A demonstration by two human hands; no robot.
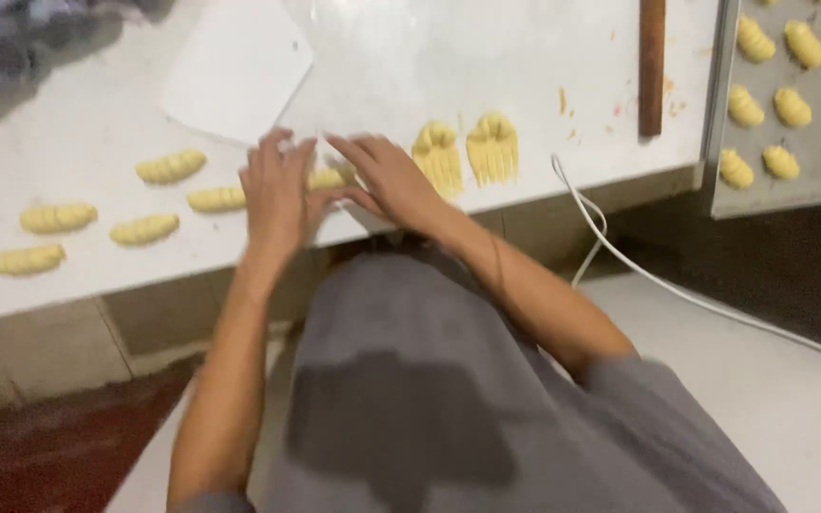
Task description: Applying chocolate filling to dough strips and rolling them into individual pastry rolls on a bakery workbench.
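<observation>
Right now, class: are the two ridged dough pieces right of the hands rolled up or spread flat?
Spread flat. The two ridged dough pieces lie fanned open on the white table, unlike the rolled pieces at left.

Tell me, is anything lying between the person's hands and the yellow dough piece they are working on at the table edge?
Nothing visible does. The left hand and the right hand both rest directly on the dough piece at the white table's front edge. The other shaped pieces lie off to either side, clear of the hands.
</observation>
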